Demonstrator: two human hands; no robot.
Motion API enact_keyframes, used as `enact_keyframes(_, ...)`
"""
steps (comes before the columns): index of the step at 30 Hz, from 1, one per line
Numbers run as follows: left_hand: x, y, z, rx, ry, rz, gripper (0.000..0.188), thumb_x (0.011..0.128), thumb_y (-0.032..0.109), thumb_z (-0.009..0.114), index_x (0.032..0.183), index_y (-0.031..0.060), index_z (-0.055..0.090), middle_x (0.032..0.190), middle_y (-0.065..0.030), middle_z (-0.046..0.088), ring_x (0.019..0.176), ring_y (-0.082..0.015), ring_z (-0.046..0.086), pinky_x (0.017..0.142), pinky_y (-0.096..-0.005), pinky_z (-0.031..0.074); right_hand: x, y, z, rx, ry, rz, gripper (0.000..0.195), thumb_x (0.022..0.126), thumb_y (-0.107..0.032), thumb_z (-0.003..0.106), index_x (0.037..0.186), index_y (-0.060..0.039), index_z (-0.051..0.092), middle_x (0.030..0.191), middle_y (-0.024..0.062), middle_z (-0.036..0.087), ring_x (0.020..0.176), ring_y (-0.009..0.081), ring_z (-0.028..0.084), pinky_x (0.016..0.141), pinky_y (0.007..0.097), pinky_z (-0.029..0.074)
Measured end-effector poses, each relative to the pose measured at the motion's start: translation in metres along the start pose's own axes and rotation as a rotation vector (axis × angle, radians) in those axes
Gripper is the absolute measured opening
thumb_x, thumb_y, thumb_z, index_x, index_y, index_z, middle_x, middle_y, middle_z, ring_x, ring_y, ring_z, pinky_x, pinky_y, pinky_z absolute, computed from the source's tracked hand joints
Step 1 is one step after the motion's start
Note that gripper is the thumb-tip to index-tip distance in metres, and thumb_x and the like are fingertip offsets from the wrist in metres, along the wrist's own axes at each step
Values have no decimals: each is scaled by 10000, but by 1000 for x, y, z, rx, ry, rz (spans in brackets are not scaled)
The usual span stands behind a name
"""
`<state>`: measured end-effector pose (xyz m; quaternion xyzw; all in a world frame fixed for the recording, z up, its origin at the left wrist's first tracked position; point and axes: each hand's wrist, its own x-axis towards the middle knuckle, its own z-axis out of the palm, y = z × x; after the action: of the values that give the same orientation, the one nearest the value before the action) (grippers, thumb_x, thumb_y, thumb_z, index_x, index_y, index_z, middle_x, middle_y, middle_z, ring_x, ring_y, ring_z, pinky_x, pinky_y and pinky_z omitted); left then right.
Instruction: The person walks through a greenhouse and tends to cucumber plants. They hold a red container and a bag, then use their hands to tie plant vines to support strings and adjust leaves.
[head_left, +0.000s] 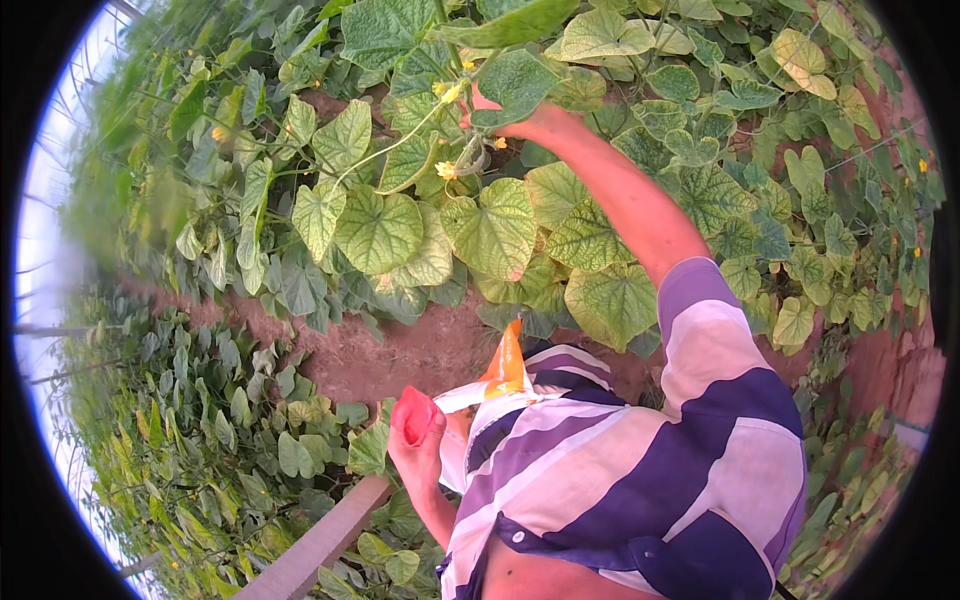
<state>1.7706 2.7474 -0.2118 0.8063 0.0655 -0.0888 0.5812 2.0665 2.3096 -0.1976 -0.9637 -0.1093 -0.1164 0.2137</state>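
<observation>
My left hand (417, 459) is low at the left of my body, its fingers wrapped around a small red plastic cup (414, 415) whose mouth faces up. My right arm stretches forward into the cucumber vines. A green leaf (517, 86) covers much of my right hand (525, 124), so what its fingers do is hidden. Just below that hand hang a small young cucumber (472, 156) and a yellow flower (446, 170). More yellow blossoms (450, 91) sit on the stem beside the fingers.
Broad, yellowing cucumber leaves (491, 229) fill the row ahead. An orange and white bag (507, 367) hangs at my waist. A strip of bare soil (375, 356) runs between the rows. A pale post (322, 536) slants up at the lower left among more vines.
</observation>
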Motion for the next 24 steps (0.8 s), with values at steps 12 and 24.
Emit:
enact_keyframes(12, 1, -2, 15, 41, -71, 23, 497, 852, 94, 843, 1296, 1, 639, 1171, -83, 676, 1063, -185, 646, 966, -332, 520, 12, -12, 0, 188, -99, 277, 286, 818, -300, 711, 744, -25, 677, 776, 145, 689, 780, 315, 666, 695, 474, 514)
enact_keyframes(24, 3, 0, 23, 42, -108, 32, 472, 855, 86, 838, 1277, 3, 644, 1167, -76, 676, 1061, -186, 649, 959, -337, 524, -58, 0, 12, -9, 29, 81, 290, 879, -281, 751, 1119, -122, 720, 1069, 97, 703, 1088, 333, 630, 920, 484, 527)
